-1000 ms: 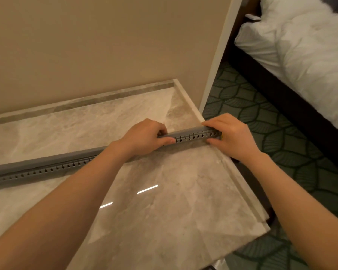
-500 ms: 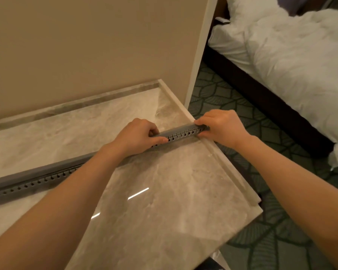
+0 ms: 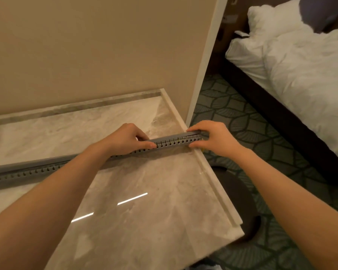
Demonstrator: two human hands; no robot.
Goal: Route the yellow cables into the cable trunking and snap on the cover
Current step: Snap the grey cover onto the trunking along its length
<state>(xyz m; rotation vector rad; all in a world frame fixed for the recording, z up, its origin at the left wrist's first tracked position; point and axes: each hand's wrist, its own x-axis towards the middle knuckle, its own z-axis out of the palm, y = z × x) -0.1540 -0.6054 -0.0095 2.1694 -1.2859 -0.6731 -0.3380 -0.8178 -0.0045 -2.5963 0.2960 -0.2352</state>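
A long grey slotted cable trunking lies across the marble tabletop, running from the left edge to the table's right rim. A grey cover sits along its top. My left hand grips the trunking a little left of its right end, thumb on the front wall. My right hand pinches the very right end, fingers over the cover and thumb below. A small spot of yellow shows under my right hand; the cables themselves are hidden inside.
A beige wall stands behind the table, its white corner close to the trunking's right end. Patterned green carpet and a bed with white bedding lie to the right. A dark round stool sits below the table's right edge.
The view has shifted a little; my hands stay at the trunking's right end. My right hand's fingers now reach over the top of the end.
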